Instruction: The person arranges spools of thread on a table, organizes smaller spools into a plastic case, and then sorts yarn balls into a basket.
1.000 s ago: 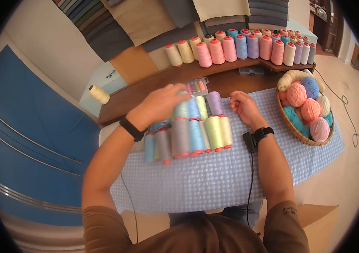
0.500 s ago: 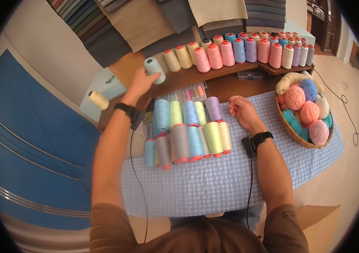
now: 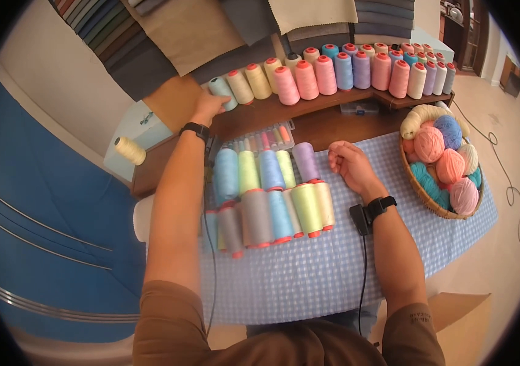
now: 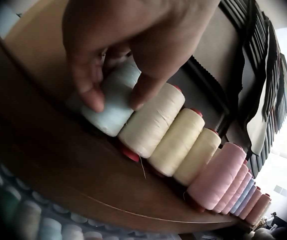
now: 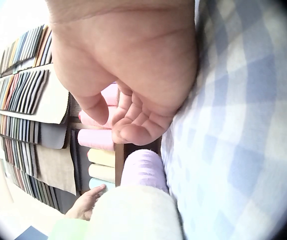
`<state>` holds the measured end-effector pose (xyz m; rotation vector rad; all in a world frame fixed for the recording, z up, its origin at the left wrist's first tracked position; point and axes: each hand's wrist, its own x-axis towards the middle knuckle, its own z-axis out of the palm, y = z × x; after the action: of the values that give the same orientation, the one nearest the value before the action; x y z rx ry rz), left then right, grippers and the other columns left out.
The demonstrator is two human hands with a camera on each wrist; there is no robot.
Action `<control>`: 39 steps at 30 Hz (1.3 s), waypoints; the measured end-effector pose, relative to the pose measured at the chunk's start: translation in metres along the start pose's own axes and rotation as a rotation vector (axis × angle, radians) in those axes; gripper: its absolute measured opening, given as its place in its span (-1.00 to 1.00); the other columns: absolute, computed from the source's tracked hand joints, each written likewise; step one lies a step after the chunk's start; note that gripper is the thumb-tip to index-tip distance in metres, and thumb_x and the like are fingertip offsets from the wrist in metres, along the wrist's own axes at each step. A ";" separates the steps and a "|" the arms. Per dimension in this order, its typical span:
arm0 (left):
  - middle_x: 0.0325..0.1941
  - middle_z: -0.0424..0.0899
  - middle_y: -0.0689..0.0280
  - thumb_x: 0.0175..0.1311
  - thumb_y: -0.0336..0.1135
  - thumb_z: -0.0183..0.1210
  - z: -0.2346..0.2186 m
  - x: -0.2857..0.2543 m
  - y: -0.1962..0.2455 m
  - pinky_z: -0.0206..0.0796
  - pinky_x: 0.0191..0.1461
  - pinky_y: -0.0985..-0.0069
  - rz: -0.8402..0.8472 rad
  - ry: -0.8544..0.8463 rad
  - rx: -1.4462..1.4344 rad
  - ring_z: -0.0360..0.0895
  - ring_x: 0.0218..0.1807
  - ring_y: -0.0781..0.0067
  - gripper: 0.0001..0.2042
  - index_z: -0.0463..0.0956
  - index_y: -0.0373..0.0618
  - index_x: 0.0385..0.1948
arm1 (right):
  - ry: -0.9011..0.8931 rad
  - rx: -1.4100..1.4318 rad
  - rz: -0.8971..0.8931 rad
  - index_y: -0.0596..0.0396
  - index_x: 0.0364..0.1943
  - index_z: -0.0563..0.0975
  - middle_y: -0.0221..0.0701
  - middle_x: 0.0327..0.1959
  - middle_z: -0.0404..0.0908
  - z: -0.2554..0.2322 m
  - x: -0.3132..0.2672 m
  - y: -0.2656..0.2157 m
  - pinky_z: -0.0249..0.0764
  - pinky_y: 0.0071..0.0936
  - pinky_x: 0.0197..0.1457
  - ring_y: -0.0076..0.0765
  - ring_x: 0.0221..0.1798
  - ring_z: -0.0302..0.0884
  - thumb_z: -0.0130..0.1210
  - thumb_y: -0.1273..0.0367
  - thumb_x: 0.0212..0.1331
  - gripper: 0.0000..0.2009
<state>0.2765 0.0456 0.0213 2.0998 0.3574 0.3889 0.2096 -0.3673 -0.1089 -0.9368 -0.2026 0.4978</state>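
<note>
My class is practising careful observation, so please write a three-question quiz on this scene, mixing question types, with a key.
1. True or false: the right hand is holding nothing.

2. Multiple choice: what colour is the spool gripped by the left hand?
A. Pink
B. Pale blue
C. Purple

3. Fill in the gap: the basket on the checked cloth contains balls of ____.

Key: 1. True. 2. B. 3. Yarn.

Left hand (image 3: 209,106) forward, fingers (image 4: 93,100) curled
</note>
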 end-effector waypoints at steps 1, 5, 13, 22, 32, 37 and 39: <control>-0.12 0.66 0.25 0.24 -0.38 0.39 -0.001 0.001 -0.004 0.59 -0.20 0.57 -0.026 -0.009 -0.040 0.65 -0.19 0.48 -0.65 0.53 -0.29 -0.01 | -0.001 -0.004 -0.004 0.10 -0.14 0.54 -0.47 -0.37 0.61 0.000 0.001 0.000 0.41 -0.51 -0.23 -0.51 -0.36 0.49 0.14 0.36 0.41 -0.89; -0.04 0.65 0.21 0.25 -0.47 0.32 -0.014 -0.013 -0.002 0.63 -0.15 0.54 -0.108 0.015 -0.147 0.68 -0.09 0.40 -0.64 0.49 -0.28 0.07 | 0.001 -0.003 -0.016 0.12 -0.14 0.55 -0.46 -0.37 0.61 -0.002 0.004 0.003 0.41 -0.51 -0.23 -0.50 -0.36 0.49 0.14 0.37 0.41 -0.88; -0.01 0.59 0.25 0.15 -0.64 0.11 -0.059 -0.137 0.024 0.54 0.06 0.43 0.525 -0.230 0.518 0.64 -0.07 0.35 -0.61 0.58 -0.16 0.04 | -0.018 0.004 -0.030 0.12 -0.14 0.55 -0.44 -0.36 0.61 -0.004 0.003 0.004 0.42 -0.49 -0.22 -0.50 -0.34 0.51 0.13 0.38 0.40 -0.89; 0.29 0.51 0.29 0.09 -0.60 0.12 -0.051 -0.230 0.026 0.48 0.17 0.27 0.917 -0.358 1.105 0.51 0.19 0.15 -0.51 0.58 0.03 0.11 | -0.028 -0.004 -0.036 0.11 -0.14 0.56 -0.46 -0.36 0.61 -0.005 0.003 0.005 0.44 -0.50 -0.21 -0.51 -0.34 0.51 0.13 0.36 0.42 -0.89; 0.03 0.74 0.13 0.18 -0.08 0.41 -0.082 -0.158 0.001 0.47 0.12 0.34 0.269 0.050 0.379 0.68 0.05 0.20 -0.50 0.61 -0.19 0.09 | -0.025 -0.014 -0.024 0.09 -0.15 0.55 -0.47 -0.35 0.61 -0.004 0.004 0.003 0.43 -0.52 -0.20 -0.52 -0.32 0.51 0.13 0.34 0.42 -0.88; 0.00 0.77 0.09 0.24 -0.04 0.38 -0.077 -0.075 -0.039 0.51 0.02 0.33 0.114 0.151 0.269 0.71 -0.04 0.25 -0.47 0.60 -0.27 0.11 | -0.018 -0.015 -0.014 0.08 -0.14 0.54 -0.47 -0.35 0.61 -0.002 0.003 0.002 0.42 -0.52 -0.21 -0.52 -0.32 0.50 0.14 0.35 0.41 -0.88; -0.02 0.76 0.11 0.24 -0.04 0.38 -0.069 -0.038 -0.056 0.52 -0.04 0.34 0.106 0.155 0.206 0.72 -0.10 0.28 -0.48 0.60 -0.26 0.10 | -0.012 -0.014 -0.009 0.08 -0.13 0.54 -0.47 -0.35 0.61 -0.002 0.002 0.002 0.41 -0.52 -0.21 -0.52 -0.32 0.50 0.14 0.35 0.41 -0.88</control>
<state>0.2085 0.1116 0.0035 2.3025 0.3921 0.6018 0.2118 -0.3667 -0.1116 -0.9463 -0.2216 0.4949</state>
